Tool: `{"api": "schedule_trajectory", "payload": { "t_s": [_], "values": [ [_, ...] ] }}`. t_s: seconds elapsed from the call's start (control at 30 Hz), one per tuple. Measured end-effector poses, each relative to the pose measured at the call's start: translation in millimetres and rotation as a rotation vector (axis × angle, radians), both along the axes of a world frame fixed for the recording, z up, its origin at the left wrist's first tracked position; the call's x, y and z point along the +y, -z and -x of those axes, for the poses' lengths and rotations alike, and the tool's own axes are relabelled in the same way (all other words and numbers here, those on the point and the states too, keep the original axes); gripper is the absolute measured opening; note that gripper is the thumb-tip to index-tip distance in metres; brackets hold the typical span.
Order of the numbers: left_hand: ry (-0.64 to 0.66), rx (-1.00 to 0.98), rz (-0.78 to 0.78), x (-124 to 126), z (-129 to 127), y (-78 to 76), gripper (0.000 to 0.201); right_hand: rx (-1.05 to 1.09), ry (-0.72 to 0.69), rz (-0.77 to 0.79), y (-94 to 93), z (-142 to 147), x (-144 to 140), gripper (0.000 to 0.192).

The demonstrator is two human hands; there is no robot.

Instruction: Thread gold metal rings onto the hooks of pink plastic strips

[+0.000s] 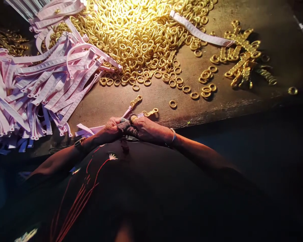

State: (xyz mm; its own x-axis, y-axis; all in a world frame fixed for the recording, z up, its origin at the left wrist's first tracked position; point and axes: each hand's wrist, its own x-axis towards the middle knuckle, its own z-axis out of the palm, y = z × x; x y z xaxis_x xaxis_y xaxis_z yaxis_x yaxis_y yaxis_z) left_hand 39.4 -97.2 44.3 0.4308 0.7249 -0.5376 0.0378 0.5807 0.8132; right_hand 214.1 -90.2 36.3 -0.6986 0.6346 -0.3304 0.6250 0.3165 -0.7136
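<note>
My left hand (pixel 111 129) and my right hand (pixel 149 129) meet at the near edge of the table (pixel 151 97). Together they grip a pale pink strip (pixel 127 112) that carries gold rings (pixel 136 100) along it. A second ringed strip end (pixel 151 113) pokes out beside my right hand. Cloth wrapping covers some fingertips. A large heap of loose gold rings (pixel 138 37) lies farther back under bright light. A big pile of pink strips (pixel 37 84) fills the left side.
Finished ring-covered strips (pixel 242 60) lie stacked at the right. A single pink strip (pixel 199 33) rests across the ring heap's right edge. Stray rings (pixel 173 104) dot the table near my hands. Another ring (pixel 292 90) sits at the far right.
</note>
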Motion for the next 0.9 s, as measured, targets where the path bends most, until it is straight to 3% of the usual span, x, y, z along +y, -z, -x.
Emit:
{"api": "schedule_trajectory", "payload": {
  "t_s": [0.17, 0.43, 0.7, 0.9],
  "values": [
    [0.008, -0.034, 0.09, 0.2, 6.9, -0.4, 0.043, 0.044, 0.034, -0.04, 10.8, -3.2, 0.8, 0.02],
    [-0.033, 0.033, 0.016, 8.5, 6.6, 10.4, 0.044, 0.3, 0.267, -0.133, 24.4, -3.8, -9.8, 0.025],
    [-0.063, -0.033, 0.022, 23.0, -5.3, 3.4, 0.045, -0.083, 0.142, -0.356, 28.5, -0.7, 9.5, 0.013],
    [-0.062, 0.082, -0.019, 35.3, -5.5, 14.7, 0.039, -0.181, 0.107, -0.407, 27.7, -11.5, 20.0, 0.014]
  ]
}}
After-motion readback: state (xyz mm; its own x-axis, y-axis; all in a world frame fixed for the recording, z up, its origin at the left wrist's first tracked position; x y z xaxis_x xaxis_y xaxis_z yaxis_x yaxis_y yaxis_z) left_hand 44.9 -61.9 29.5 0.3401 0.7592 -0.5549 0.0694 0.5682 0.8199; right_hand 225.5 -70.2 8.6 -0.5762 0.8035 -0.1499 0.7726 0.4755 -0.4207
